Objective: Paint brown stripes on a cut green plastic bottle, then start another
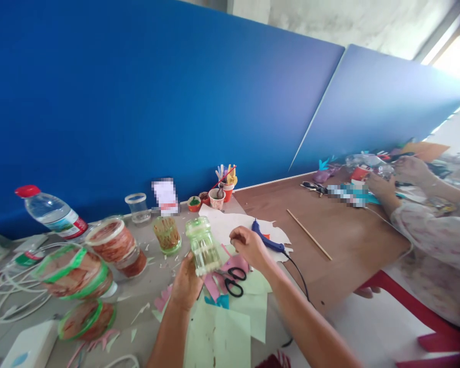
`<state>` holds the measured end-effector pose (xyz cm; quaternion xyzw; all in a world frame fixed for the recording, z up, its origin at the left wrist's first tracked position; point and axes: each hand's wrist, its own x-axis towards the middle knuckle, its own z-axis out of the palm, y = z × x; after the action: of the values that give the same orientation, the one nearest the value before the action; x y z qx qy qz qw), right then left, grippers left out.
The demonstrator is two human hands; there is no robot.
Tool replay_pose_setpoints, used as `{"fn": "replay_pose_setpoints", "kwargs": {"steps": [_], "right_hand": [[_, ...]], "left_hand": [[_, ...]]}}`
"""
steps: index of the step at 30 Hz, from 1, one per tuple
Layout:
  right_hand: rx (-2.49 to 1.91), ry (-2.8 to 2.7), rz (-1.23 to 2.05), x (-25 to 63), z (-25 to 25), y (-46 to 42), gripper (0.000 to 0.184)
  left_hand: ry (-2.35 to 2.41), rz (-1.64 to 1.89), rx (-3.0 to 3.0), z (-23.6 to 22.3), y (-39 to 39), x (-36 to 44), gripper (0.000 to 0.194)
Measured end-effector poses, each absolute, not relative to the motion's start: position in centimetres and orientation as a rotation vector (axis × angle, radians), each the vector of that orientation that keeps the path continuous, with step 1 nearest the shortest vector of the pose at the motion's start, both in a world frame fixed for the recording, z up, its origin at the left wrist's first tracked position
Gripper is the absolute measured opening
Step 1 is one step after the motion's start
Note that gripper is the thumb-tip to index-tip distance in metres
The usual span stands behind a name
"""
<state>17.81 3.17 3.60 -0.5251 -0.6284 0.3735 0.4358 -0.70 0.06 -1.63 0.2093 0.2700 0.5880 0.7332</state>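
Observation:
My left hand (187,281) is closed around a clear plastic jar (204,248) with pale green on its neck and sides, held tilted above the table. To its right, my right hand (245,243) has its fingers curled and pressed together; whatever they hold, if anything, is too small to make out. Black-handled scissors (234,281) lie below the hands on pink paper scraps (211,289). A blue glue gun (266,237) rests on white paper just right of my right hand. Behind the jar stands a painted green and brown cup (167,236).
Painted containers (74,273), a red-capped water bottle (55,214) and white cables (7,291) crowd the left. Small paint cups (193,204) stand along the blue partition (157,102). A wooden stick (308,234) lies right, where a co-worker's hands (383,186) are busy.

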Motion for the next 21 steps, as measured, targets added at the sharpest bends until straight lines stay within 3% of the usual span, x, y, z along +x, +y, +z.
{"fn": "replay_pose_setpoints", "kwargs": {"steps": [3,9,21], "right_hand": [[-1.427,-1.904,0.792,18.6,2.6,1.7,0.023],[-1.61,-2.422,0.567,18.3,1.3,1.3,0.018],[-1.688,-2.685,0.433,16.1,2.8,1.8,0.015]], "left_hand": [[0.63,1.297,0.362,-1.1,-0.1,-0.6,0.02],[0.637,1.31,0.392,0.1,-0.3,-0.2,0.028],[0.642,1.306,0.353,-0.4,-0.1,-0.4,0.027]]}}
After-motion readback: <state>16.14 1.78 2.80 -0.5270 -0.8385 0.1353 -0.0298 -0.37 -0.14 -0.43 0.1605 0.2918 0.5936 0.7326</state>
